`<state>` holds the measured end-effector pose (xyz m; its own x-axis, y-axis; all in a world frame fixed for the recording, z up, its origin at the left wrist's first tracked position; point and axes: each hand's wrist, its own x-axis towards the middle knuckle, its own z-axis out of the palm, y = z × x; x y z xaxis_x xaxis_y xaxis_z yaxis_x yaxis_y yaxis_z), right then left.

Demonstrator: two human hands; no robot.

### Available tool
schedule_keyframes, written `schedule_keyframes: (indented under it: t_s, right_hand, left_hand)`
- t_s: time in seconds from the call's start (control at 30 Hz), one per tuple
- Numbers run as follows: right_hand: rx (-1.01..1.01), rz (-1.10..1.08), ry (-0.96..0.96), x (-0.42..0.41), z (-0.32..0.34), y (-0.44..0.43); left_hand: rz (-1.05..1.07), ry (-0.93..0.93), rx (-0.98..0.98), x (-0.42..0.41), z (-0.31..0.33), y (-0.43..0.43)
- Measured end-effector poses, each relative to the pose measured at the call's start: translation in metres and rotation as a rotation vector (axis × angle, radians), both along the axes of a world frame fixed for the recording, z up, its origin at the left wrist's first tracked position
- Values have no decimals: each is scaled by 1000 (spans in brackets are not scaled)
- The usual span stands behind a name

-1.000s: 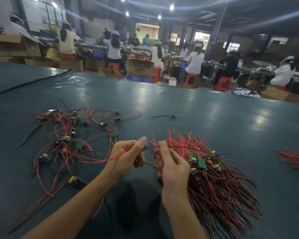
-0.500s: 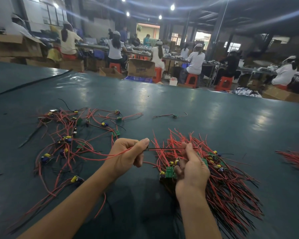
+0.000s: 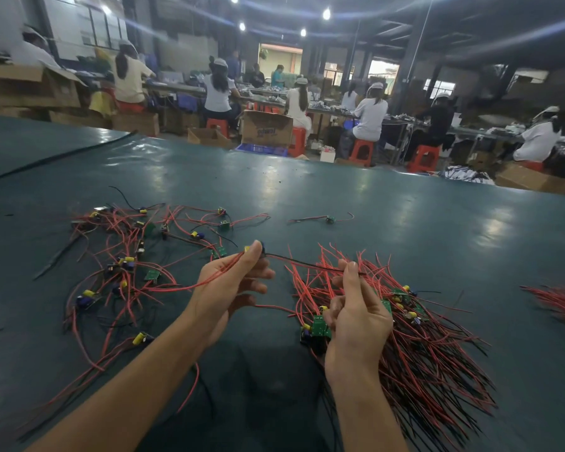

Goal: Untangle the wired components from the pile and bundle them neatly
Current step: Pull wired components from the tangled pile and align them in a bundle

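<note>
Just two hands to look at: the left hand (image 3: pixel 232 285) and right hand (image 3: pixel 356 318), both bare from the fingertips back past the wrists. Behind them the left forearm (image 3: pixel 128 386) and right forearm (image 3: pixel 362 412) are bare too, right down to the bottom edge. Fingers are slim, and the left thumbnail (image 3: pixel 256 248) and right thumbnail (image 3: pixel 351 267) look short and plain. Pretty lean arms overall.

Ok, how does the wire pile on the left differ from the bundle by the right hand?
The left pile is sprawled, its wires looping and crossing with table showing between; the bundle is dense, its wires lying roughly parallel. The pile's boards are scattered; the bundle's cluster at one end, by the right hand. Both are red and black wires with green boards.
</note>
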<state>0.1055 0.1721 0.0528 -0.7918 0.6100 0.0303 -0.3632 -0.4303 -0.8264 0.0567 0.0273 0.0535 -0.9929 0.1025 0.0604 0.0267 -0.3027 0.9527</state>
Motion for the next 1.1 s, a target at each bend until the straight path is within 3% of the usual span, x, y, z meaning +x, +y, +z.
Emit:
schedule_keyframes:
  t_s: [0.17,0.33,0.43,0.53,0.63,0.77,0.9,1.1]
  right_hand:
    - [127,23,66,2,-2,-4]
    - [419,238,159,2,-8,-4]
    - [422,255,32,-1,-9,-5]
    - [358,389,-163,-2,-11,-14]
    - [286,519,-180,4,-10,-24]
    - [237,476,-119,6,-9,-31]
    - [114,395,-149,3,-9,-30]
    - [140,264,-102,1,-11,-25]
  left_hand:
    - [121,4,-19,-6,-4,-3]
    - [25,-227,370,-10,4,-14]
    - [-139,-244,474,-11,11,-26]
    - [-454,-232,327,-4,11,-22]
    - [-643,-254,72,5,5,-14]
    - [-629,-313,-47,8,0,-7]
    - [-556,-350,12,6,-2,-1]
    - [-497,-42,-194,11,-12,4]
